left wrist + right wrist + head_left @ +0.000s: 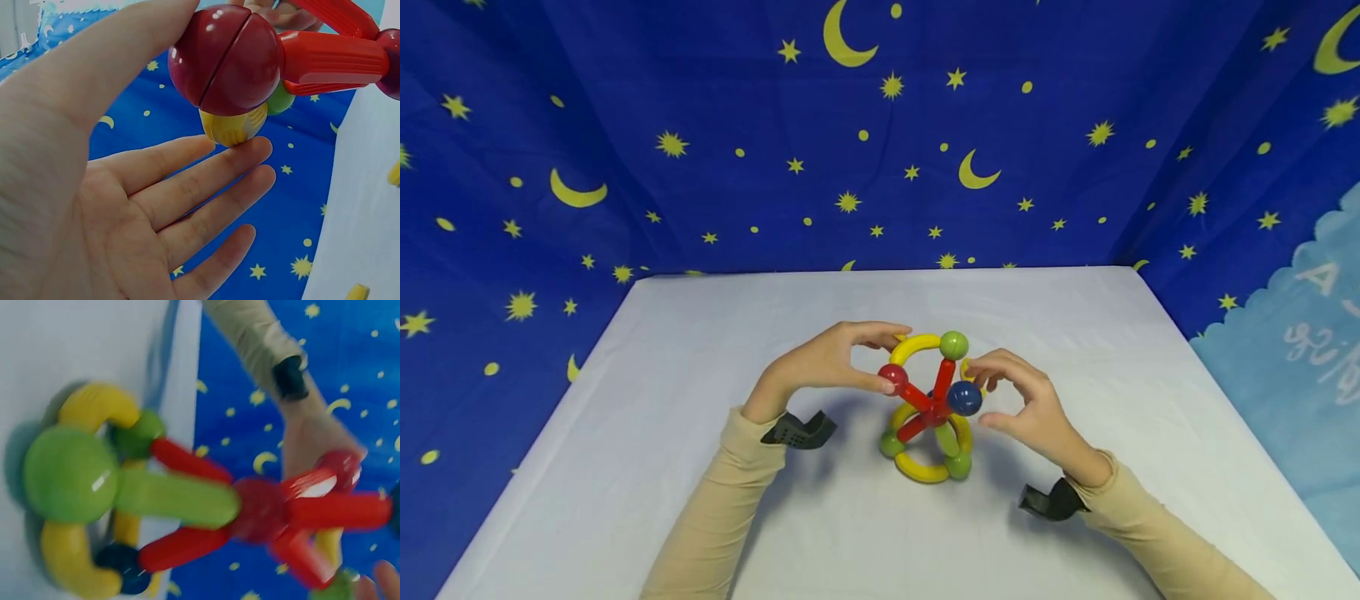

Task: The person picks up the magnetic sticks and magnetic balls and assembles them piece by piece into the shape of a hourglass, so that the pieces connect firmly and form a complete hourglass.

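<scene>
A toy of balls and rods (pixel 934 410) stands on the table, with red spokes meeting at a red hub (pixel 259 509) above a ring of yellow curved rods (pixel 922 468). My left hand (pixel 823 358) holds its upper left side, the thumb on the red ball (pixel 225 59) and fingertips against a yellow curved rod (pixel 234 125). On the right, my right hand (pixel 1026 400) has bent fingers at another yellow piece beside the blue ball (pixel 964 398), its thumb apart from them. The right wrist view shows only its fingertips, near a green ball (pixel 337 587).
A white cloth covers the table (pixel 700 333). Behind and at both sides hangs a blue curtain (pixel 737 108) with yellow moons and stars. Light blue fabric with white lettering (pixel 1300 350) hangs at the right. Dark cameras (pixel 801 429) are strapped to both wrists.
</scene>
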`<state>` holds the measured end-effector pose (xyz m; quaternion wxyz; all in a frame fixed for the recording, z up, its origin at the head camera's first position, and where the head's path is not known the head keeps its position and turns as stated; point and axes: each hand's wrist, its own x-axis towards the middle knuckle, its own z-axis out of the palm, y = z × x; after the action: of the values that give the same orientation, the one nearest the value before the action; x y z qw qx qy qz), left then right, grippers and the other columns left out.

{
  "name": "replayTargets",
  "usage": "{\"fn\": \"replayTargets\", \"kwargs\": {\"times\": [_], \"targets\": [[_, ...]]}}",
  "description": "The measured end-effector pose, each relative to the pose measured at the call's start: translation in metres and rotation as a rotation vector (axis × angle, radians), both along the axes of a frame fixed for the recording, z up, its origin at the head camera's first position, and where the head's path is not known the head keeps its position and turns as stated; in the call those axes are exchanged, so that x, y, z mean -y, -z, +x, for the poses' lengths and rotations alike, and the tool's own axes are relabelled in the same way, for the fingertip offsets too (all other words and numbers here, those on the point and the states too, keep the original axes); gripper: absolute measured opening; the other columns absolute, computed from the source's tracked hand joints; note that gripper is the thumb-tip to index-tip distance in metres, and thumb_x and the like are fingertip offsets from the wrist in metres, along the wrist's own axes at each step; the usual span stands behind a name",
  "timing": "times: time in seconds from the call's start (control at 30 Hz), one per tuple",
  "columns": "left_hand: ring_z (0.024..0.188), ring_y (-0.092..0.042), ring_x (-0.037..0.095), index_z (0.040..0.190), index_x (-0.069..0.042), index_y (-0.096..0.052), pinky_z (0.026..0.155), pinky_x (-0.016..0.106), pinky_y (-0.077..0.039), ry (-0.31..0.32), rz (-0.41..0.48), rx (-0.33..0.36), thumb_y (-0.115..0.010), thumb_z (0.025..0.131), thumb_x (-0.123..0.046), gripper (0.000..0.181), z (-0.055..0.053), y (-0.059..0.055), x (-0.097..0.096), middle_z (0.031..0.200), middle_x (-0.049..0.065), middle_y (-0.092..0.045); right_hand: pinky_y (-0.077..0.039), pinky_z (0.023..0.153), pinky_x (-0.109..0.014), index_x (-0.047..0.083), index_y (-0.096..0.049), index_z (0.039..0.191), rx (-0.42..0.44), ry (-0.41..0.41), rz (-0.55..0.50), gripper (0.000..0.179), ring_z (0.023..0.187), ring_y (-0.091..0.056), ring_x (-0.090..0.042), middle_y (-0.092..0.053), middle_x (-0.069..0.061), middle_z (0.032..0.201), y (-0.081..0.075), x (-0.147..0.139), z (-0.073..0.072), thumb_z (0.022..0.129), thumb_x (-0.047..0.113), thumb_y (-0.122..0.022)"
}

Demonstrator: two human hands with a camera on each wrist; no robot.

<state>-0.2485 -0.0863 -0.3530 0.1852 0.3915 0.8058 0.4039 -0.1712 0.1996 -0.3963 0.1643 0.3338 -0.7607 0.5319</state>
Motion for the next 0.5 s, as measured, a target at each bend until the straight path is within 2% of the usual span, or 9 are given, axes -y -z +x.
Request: {"fn": "replayTargets", "kwargs": {"times": [0.03,0.1,0.17,0.2,0.3,0.4,0.5], "targets": [[0.121,-0.052,0.023,0.141,-0.022,-0.047,0.106,0.051,-0.038,-0.001,-0.006,0.001,-0.076,0.078,-0.037,0.070,0.000,0.000,0.000,0.131,0.001,-0.059,-0.046,0.074,-0.019,-0.008,-0.061,0.111,0.017,0.061,-0.009,0.037,0.085,-0.057,-0.008,-0.064,-0.010,0.099,0.002,-0.002,-0.004,0.084,0.015,-0.072],[0.121,-0.052,0.022,0.141,-0.021,-0.047,0.106,0.050,-0.038,-0.003,-0.011,0.002,-0.076,0.078,-0.036,0.070,-0.001,0.000,-0.001,0.131,0.001,-0.059,-0.047,0.070,-0.018,-0.006,-0.063,0.107,0.096,0.211,0.051,0.029,0.078,-0.058,-0.008,-0.065,-0.014,0.093,0.009,-0.006,-0.016,0.088,0.014,-0.068],[0.120,-0.051,0.020,0.140,-0.020,-0.049,0.106,0.050,-0.039,-0.004,-0.010,0.000,-0.076,0.078,-0.035,0.069,-0.001,0.000,-0.001,0.130,0.001,-0.059,-0.047,0.066,-0.017,-0.003,-0.064,0.106,0.237,0.333,0.187,0.025,0.073,-0.057,-0.008,-0.066,-0.014,0.089,0.017,-0.008,-0.029,0.086,0.011,-0.068],[0.119,-0.051,0.020,0.139,-0.020,-0.049,0.106,0.050,-0.039,-0.004,-0.008,0.000,-0.076,0.078,-0.034,0.068,-0.001,0.000,-0.001,0.130,0.000,-0.059,-0.047,0.063,-0.018,-0.003,-0.063,0.107,0.302,0.366,0.268,0.028,0.072,-0.057,-0.009,-0.066,-0.014,0.088,0.023,-0.010,-0.037,0.084,0.011,-0.071],[0.118,-0.051,0.019,0.139,-0.020,-0.050,0.106,0.049,-0.039,-0.003,-0.007,0.005,-0.076,0.079,-0.033,0.068,0.000,0.001,-0.001,0.130,0.000,-0.060,-0.044,0.059,-0.023,-0.007,-0.057,0.115,0.446,0.351,0.468,0.044,0.066,-0.054,-0.014,-0.063,-0.015,0.081,0.041,-0.014,-0.056,0.077,0.008,-0.074],[0.118,-0.051,0.019,0.139,-0.019,-0.049,0.105,0.049,-0.039,-0.001,-0.011,0.009,-0.076,0.079,-0.033,0.067,0.001,0.000,0.000,0.129,-0.001,-0.060,-0.042,0.055,-0.025,-0.010,-0.053,0.121,0.527,0.315,0.525,0.052,0.062,-0.051,-0.016,-0.060,-0.013,0.074,0.054,-0.016,-0.067,0.074,0.003,-0.073],[0.119,-0.051,0.019,0.139,-0.019,-0.050,0.105,0.049,-0.039,-0.001,-0.015,0.001,-0.076,0.079,-0.033,0.067,0.002,-0.002,0.001,0.128,-0.001,-0.061,-0.042,0.053,-0.025,-0.010,-0.053,0.121,0.550,0.328,0.521,0.051,0.058,-0.050,-0.014,-0.060,-0.011,0.072,0.057,-0.017,-0.071,0.076,0.003,-0.072]]}}
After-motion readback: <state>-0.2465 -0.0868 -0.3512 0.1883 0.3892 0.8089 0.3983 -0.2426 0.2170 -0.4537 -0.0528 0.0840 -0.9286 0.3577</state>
